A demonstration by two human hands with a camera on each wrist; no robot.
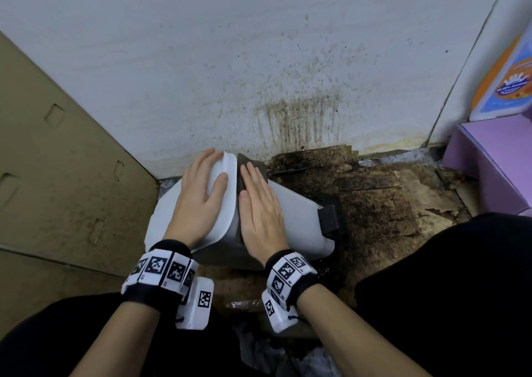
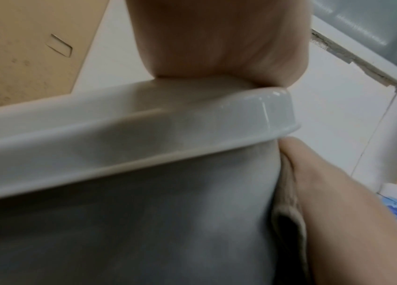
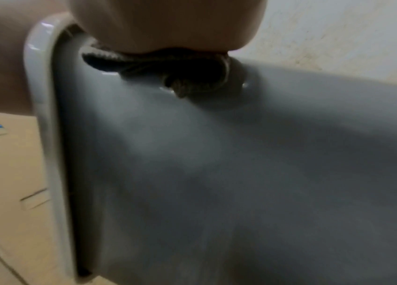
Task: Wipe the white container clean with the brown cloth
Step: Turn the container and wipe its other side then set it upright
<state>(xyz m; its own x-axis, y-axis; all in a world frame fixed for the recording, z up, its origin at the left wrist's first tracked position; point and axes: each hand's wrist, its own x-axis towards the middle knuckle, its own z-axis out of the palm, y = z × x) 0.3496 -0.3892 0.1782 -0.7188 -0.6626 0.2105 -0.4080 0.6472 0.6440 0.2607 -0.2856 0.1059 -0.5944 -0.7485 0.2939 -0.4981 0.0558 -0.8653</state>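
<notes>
One white container (image 1: 299,218) lies on its side on the stained floor at the foot of the wall, its lidded end toward nine o'clock and its base toward three o'clock; it is smooth, glossy plastic with rounded corners, and the one white lid (image 1: 221,204) has a raised rim that overhangs the body. One brown cloth (image 1: 250,165) lies on the upper side of the body just beside the lid's rim, a dark, ribbed, folded fabric that shows at twelve o'clock beyond the fingertips and bunches under the palm in the right wrist view. Two hands are on the container. The left hand (image 1: 198,198) lies flat with its fingers straight and spread over the lid, pressing on it. The right hand (image 1: 260,209) lies flat on the cloth, fingers straight and close together, pressing it onto the body. Each wrist wears one black band with white blocks printed in black square patterns. One black block (image 1: 328,218) sits at the container's base end. At nine o'clock stands one sheet of tan cardboard (image 1: 57,175) with small cut flaps; at three o'clock, one lilac box (image 1: 489,169).
</notes>
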